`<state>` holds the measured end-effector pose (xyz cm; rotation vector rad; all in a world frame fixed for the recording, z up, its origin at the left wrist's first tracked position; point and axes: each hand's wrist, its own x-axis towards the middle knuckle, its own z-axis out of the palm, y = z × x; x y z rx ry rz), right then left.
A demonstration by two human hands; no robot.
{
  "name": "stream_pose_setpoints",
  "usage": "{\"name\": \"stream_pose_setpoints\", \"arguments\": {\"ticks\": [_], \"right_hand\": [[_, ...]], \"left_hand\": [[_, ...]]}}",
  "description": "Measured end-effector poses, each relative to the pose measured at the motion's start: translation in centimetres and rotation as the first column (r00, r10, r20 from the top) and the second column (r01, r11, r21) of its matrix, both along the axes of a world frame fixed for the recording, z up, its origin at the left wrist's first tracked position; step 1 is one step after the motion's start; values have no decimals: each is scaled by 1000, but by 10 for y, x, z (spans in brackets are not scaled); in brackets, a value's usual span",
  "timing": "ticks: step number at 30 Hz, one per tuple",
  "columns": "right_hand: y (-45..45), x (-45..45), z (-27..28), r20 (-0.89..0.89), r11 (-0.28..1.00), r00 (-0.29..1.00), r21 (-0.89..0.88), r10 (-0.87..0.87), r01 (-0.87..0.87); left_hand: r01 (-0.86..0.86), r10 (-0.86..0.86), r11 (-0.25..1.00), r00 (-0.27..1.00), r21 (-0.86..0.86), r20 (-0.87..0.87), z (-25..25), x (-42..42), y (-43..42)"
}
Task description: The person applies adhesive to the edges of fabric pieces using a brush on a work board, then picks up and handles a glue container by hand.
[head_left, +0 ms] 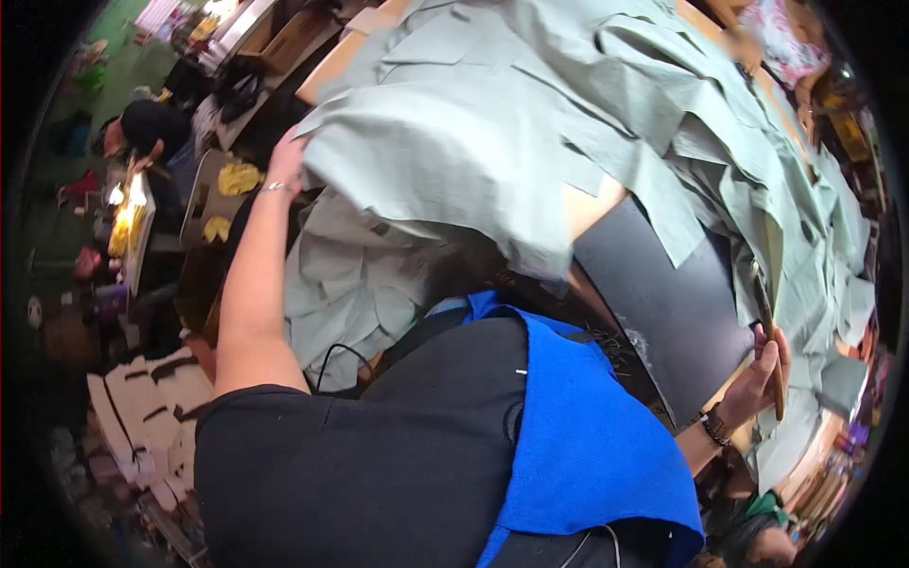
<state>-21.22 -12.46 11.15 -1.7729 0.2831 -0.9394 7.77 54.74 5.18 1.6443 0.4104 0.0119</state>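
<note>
- Left hand [287, 163], upper left: fingers closed on the pale green sheet [407, 142], likely keeping its edge raised.
- Right hand [760, 369], lower right: curled around a brown stick [779, 396] — seemingly for control.

Sheets [426, 142] heaped across table [595, 204] before person; more hanging at near left edge. Board [668, 303] on table, right of centre, sheets over far end. Stick [778, 383] in right hand [763, 367], beside board. Co-worker [156, 123] far left, another [784, 43] far right. Cut pieces [151, 412] near left, support unclear.
</note>
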Motion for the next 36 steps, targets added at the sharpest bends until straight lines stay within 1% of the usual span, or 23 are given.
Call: {"name": "stream_pose_setpoints", "arguments": {"ticks": [1,2,4,5,7,8,9,11,12,13,14,15,16,18,20,21,22,23,24,25,29,33,36], "right_hand": [[-1,5,-1,-16,1000,1000,-1,25,-25],[-2,10,-3,-30,999,999,-6,45,-45],[-6,18,-6,-26,996,996,-17,82,-83],[-7,22,-6,-22,995,995,-14,95,-96],[-9,28,-5,-9,993,993,-18,120,-120],[-8,31,-4,-1,991,992,-23,129,-129],[-9,33,-4,9,991,991,-29,133,-133],[-14,34,-7,5,992,993,-36,121,-121],[-16,33,-8,2,993,994,-38,112,-112],[-13,34,-5,20,995,995,-20,98,-98],[-12,31,-4,-9,998,998,-7,63,-63],[-11,29,-4,-36,1000,999,7,28,-27],[-11,27,-4,-61,1000,998,20,-7,8],[-10,24,-6,-43,1000,999,25,13,-12],[1,22,-3,-39,999,999,44,15,-14],[3,20,-4,-42,1000,999,25,-6,7],[5,18,-4,-42,1000,999,24,-6,7],[8,17,-3,-45,1000,999,21,-5,6],[10,14,-1,-48,1000,999,16,-5,5],[13,12,1,-53,1000,998,9,-20,20],[20,-8,7,-114,991,989,-114,-89,76],[24,-38,10,-122,977,973,-110,-194,181],[27,-65,-3,-127,940,932,11,-338,342]], "left_hand": [[-34,34,999,999,-27,-18,2,-25,31],[-207,203,978,973,-29,-112,-1,-57,54],[-279,279,960,943,23,-181,-16,-117,97],[-320,342,939,910,126,-234,-41,-149,134],[-359,423,905,819,228,-387,-24,-213,109],[-410,465,885,772,220,-433,-56,-247,144],[-401,432,901,801,164,-415,-87,-285,176],[-392,493,869,741,302,-456,-106,-339,192],[-330,480,872,723,363,-497,-155,-374,258],[-202,603,754,590,626,-536,-149,-382,244],[-11,732,567,466,824,-497,-145,-375,226],[106,816,401,409,910,-408,-141,-360,214],[122,819,303,474,945,-324,-140,-339,207],[52,601,370,748,927,-282,-98,-252,143],[-65,239,321,971,945,-15,-88,-155,76],[-58,41,406,998,912,45,-68,-109,23],[-90,-140,383,978,919,154,-46,-74,-41],[13,-256,342,963,940,80,-17,-47,-107],[111,-437,379,897,919,72,-17,-26,-143],[77,-581,258,809,963,91,-16,-13,-183],[234,-648,121,755,965,-102,-30,21,-262],[357,-733,49,647,933,-209,-48,47,-262],[393,-780,38,586,919,-219,-44,52,-264]]}}
